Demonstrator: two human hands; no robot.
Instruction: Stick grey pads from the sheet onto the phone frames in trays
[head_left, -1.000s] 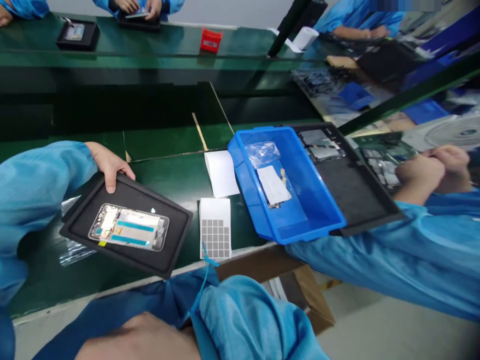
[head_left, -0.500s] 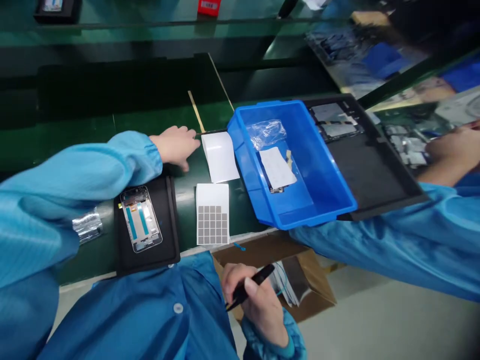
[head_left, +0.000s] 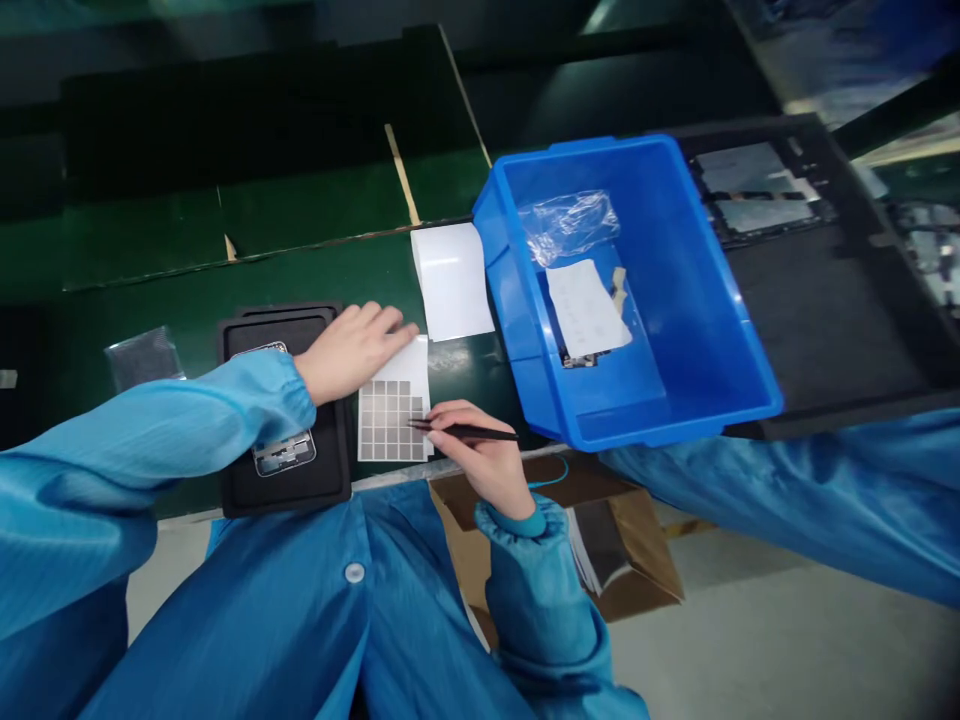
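Here the right hand (head_left: 480,462) is closed around black tweezers (head_left: 465,432). It holds them like a pen, and the thin tip points left and touches the right edge of the sticker sheet (head_left: 392,405). The sheet is white with rows of small grey squares on it. It lies flat on the green table (head_left: 150,240), near the close edge.

The left hand (head_left: 352,348) lies open and flat. Its fingers press down on the far part of the sticker sheet, and its palm rests over the right side of the black tray (head_left: 289,480). The tray sits just left of the sheet. A phone frame (head_left: 283,452) lies in the tray, but the blue sleeve covers most of it.

Just past the sheet lies a plain white sheet (head_left: 451,282). It touches the left wall of the blue bin (head_left: 675,400) on the right. In the bin are a clear plastic bag (head_left: 568,222) and a white paper (head_left: 586,308). A big black tray (head_left: 832,300) sits behind and right of the bin. A small clear bag (head_left: 142,355) lies on the table to the far left. Under the table edge stands a brown cardboard box (head_left: 622,545). Another person's blue sleeve (head_left: 810,510) reaches in from the right.
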